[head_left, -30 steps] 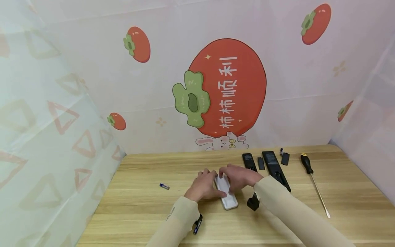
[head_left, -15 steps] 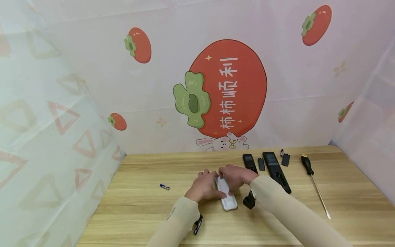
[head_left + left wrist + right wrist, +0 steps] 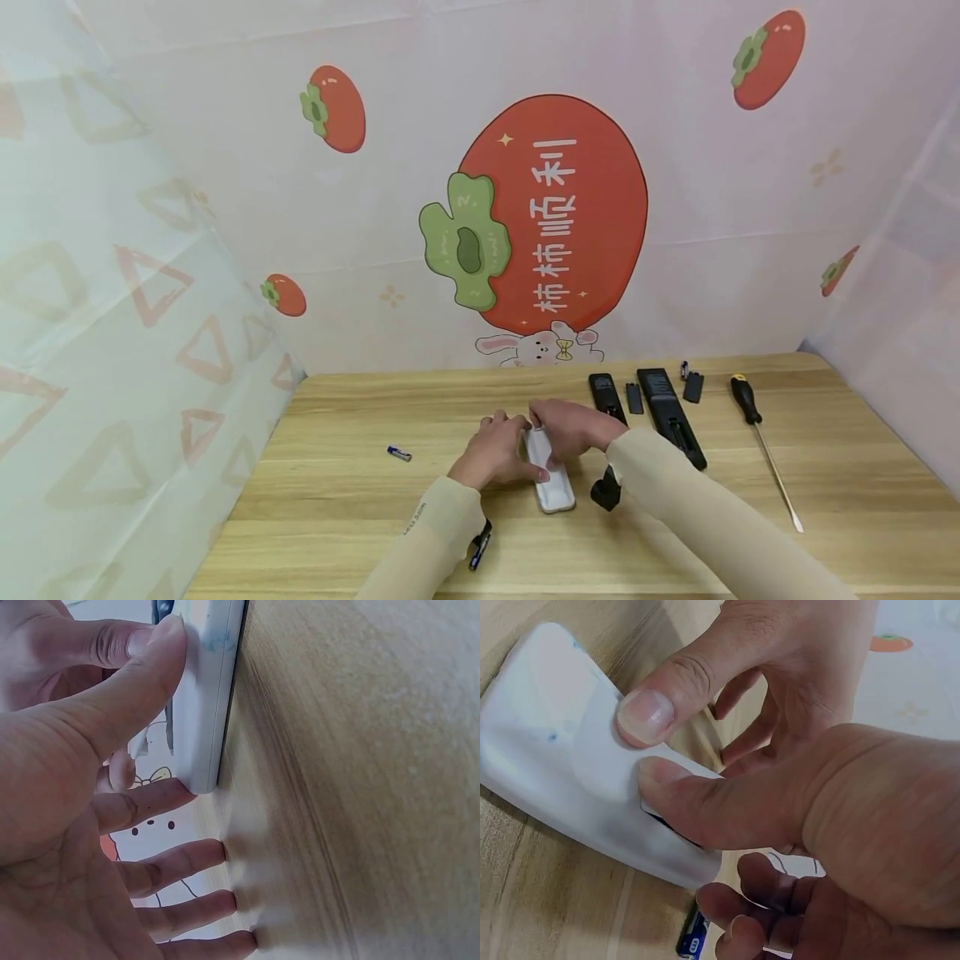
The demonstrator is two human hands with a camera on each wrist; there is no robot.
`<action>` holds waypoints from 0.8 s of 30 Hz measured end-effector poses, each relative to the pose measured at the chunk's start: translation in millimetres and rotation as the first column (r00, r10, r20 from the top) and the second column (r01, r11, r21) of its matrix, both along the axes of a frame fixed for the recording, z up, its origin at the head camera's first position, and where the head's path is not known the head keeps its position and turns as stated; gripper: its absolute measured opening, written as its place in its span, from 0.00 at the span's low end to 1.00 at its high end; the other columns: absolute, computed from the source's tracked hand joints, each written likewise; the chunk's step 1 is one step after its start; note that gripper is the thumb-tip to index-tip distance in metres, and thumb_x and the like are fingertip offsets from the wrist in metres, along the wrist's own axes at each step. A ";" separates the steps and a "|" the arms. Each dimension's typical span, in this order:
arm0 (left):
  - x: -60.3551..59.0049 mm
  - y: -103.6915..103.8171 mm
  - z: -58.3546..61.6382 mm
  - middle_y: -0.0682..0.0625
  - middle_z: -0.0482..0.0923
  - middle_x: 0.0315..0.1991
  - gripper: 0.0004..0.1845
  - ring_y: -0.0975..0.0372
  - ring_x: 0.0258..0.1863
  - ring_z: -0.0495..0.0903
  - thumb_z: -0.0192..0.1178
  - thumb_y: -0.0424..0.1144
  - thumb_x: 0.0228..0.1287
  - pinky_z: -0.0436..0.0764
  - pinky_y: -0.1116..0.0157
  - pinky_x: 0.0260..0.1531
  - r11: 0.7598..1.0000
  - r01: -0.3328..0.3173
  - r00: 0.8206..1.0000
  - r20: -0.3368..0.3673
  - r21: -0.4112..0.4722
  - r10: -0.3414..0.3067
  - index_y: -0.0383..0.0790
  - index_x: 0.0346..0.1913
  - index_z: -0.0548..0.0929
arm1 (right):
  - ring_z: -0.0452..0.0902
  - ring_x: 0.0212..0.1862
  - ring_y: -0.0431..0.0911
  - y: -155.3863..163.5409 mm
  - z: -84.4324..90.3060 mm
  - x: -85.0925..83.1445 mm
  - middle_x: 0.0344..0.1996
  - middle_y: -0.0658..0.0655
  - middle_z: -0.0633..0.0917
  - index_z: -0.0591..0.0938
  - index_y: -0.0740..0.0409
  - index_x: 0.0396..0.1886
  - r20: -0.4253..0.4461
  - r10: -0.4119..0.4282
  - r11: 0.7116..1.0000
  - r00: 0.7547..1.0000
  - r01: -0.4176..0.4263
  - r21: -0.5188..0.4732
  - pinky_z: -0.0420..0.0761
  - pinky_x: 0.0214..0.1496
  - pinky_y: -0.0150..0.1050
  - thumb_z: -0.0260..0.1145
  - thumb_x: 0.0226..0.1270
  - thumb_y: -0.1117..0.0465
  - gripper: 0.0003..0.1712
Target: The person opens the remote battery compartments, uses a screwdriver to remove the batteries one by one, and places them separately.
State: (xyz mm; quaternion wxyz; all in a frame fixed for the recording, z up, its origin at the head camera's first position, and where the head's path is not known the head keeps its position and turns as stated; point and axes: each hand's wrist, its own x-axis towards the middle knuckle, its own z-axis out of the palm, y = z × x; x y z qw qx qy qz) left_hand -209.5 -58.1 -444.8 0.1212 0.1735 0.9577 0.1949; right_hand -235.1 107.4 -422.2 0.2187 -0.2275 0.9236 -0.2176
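A white remote control lies on the wooden table between both hands, smooth side up. My left hand grips its far part: thumb on top, index finger at the end, as the left wrist view shows, the other fingertips down on the table. From the other side my right hand holds the same remote, its thumb pressing the upper face close to the left thumb. A narrow dark gap shows along the panel edge below the right thumb. The right fingers curl around the far end.
Two black remotes with uncovered battery bays lie at the right, beside small black covers and a battery. Farther right is a screwdriver. One battery lies left, another near the left wrist.
My right hand and forearm have shifted slightly left, the thumb sliding a little across the white remote. The left hand stays in place.
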 end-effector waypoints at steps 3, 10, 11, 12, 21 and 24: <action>0.4 -0.4 0.1 0.46 0.73 0.46 0.41 0.53 0.45 0.70 0.81 0.58 0.45 0.77 0.56 0.43 1.000 0.000 1.000 0.001 0.003 0.000 0.41 0.60 0.81 | 0.73 0.38 0.47 0.8 0.2 3.9 0.36 0.52 0.77 0.72 0.55 0.42 -0.017 -0.020 1.000 1.000 0.020 -0.016 0.78 0.42 0.44 0.83 0.48 0.70 0.29; 0.3 -0.4 -1.4 0.45 0.73 0.48 0.41 0.53 0.46 0.70 0.81 0.59 0.45 0.77 0.55 0.45 1.000 -0.005 1.000 0.001 -0.014 0.005 0.43 0.61 0.81 | 0.70 0.32 0.45 10.3 2.2 13.4 0.29 0.53 0.76 0.72 0.56 0.36 -0.088 -0.041 0.985 0.995 0.025 -0.171 0.71 0.34 0.40 0.77 0.57 0.71 0.19; 0.5 -0.3 -1.3 0.45 0.73 0.48 0.41 0.52 0.46 0.70 0.81 0.59 0.45 0.77 0.54 0.45 1.000 -0.008 1.000 0.002 -0.014 0.008 0.43 0.61 0.81 | 0.70 0.31 0.45 12.9 2.6 15.1 0.28 0.53 0.76 0.73 0.57 0.36 -0.099 -0.039 0.980 0.994 0.018 -0.198 0.71 0.33 0.39 0.75 0.59 0.71 0.18; 0.6 -0.3 -1.3 0.45 0.73 0.49 0.41 0.52 0.47 0.70 0.81 0.59 0.45 0.77 0.54 0.45 1.000 -0.012 1.000 0.003 -0.014 0.012 0.43 0.61 0.81 | 0.70 0.31 0.45 15.5 3.2 16.4 0.28 0.52 0.75 0.73 0.57 0.35 -0.112 -0.037 0.976 0.993 0.012 -0.217 0.71 0.33 0.39 0.74 0.60 0.72 0.16; 1.1 -0.3 0.2 0.43 0.74 0.52 0.42 0.52 0.48 0.71 0.82 0.57 0.44 0.77 0.54 0.48 1.000 -0.028 1.000 0.011 -0.003 0.028 0.43 0.62 0.81 | 0.70 0.32 0.43 46.7 8.6 28.0 0.29 0.50 0.75 0.74 0.56 0.38 -0.186 -0.059 0.972 0.981 0.014 -0.236 0.73 0.34 0.38 0.70 0.63 0.72 0.13; 1.7 -0.1 0.6 0.43 0.75 0.53 0.42 0.52 0.49 0.71 0.82 0.57 0.44 0.77 0.53 0.50 0.999 -0.034 0.999 0.015 0.003 0.033 0.43 0.62 0.81 | 0.70 0.31 0.43 58.8 10.2 34.0 0.29 0.49 0.75 0.74 0.55 0.38 -0.182 -0.039 0.975 0.983 -0.002 -0.220 0.73 0.34 0.37 0.70 0.63 0.72 0.14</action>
